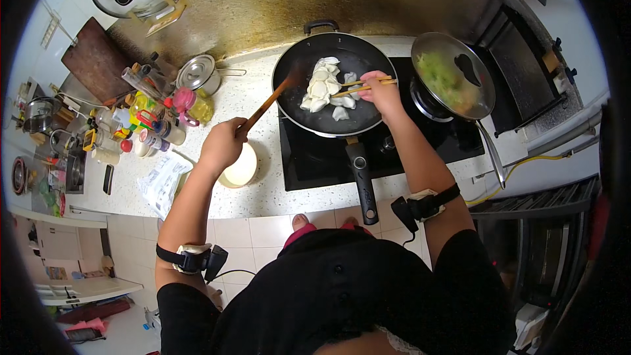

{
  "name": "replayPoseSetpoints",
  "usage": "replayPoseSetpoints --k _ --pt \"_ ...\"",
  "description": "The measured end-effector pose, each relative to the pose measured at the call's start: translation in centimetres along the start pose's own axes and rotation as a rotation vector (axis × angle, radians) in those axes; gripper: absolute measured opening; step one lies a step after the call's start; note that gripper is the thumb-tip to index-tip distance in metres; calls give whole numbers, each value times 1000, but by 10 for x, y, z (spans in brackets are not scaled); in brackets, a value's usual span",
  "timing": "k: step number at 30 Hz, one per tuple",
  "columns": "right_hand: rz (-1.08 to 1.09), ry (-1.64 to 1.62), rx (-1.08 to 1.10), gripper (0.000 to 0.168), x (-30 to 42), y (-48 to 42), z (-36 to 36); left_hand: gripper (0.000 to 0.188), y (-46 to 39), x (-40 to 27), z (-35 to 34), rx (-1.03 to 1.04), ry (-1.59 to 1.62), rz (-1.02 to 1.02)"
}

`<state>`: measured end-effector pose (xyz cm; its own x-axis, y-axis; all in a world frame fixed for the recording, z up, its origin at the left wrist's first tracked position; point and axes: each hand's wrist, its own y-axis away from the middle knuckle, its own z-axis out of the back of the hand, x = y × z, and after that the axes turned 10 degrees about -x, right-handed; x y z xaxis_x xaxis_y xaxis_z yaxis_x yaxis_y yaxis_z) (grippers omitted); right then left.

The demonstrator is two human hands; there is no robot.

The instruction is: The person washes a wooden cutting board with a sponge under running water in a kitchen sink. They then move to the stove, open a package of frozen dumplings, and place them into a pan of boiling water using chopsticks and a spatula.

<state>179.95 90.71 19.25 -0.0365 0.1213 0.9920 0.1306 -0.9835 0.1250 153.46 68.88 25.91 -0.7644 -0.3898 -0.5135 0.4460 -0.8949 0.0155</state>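
A black frying pan [367, 56] stands on the black cooktop [315, 162], its long handle [362, 172] pointing toward me. Pale dumplings [323, 84] lie clustered in the middle of the pan, with a few loose ones on the right. My left hand [223, 144] grips a wooden spatula [268, 102]; its dark, scorched-looking end is over the left side of the pan. Above the pan's right side, my right hand [382, 93] holds a pair of wooden chopsticks [356, 88]. Their tips reach the dumplings; whether they pinch one I cannot tell.
At right stands a second pan under a glass lid [446, 49], green food inside. Left of the cooktop are a bowl [256, 173] with pale contents, a plastic bag [165, 180], a lidded steel pot [209, 81], an oil jug [199, 111], several bottles [148, 81] and a phone [108, 179].
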Motion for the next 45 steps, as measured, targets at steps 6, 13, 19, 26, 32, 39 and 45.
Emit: replayPoseSetpoints --k 6,13,19,26,32,39,45 --pt "-146 -1 -16 17 16 -7 12 26 1 3 2 -35 -45 2" --pt "-144 25 5 17 8 -9 3 27 3 0 -7 28 -22 -8" --pt "-101 -68 -35 17 7 -4 12 27 7 -8 -10 92 32 -17" --pt "-61 -102 -82 17 14 -2 32 27 10 -20 -23 236 350 146" --pt "25 -43 -90 18 25 4 28 27 11 -12 -21 179 288 87" --pt "122 19 1 19 33 7 -9 23 11 5 -6 -37 30 -23" --pt "178 38 41 19 43 21 -43 29 18 28 -6 -160 -25 -67"
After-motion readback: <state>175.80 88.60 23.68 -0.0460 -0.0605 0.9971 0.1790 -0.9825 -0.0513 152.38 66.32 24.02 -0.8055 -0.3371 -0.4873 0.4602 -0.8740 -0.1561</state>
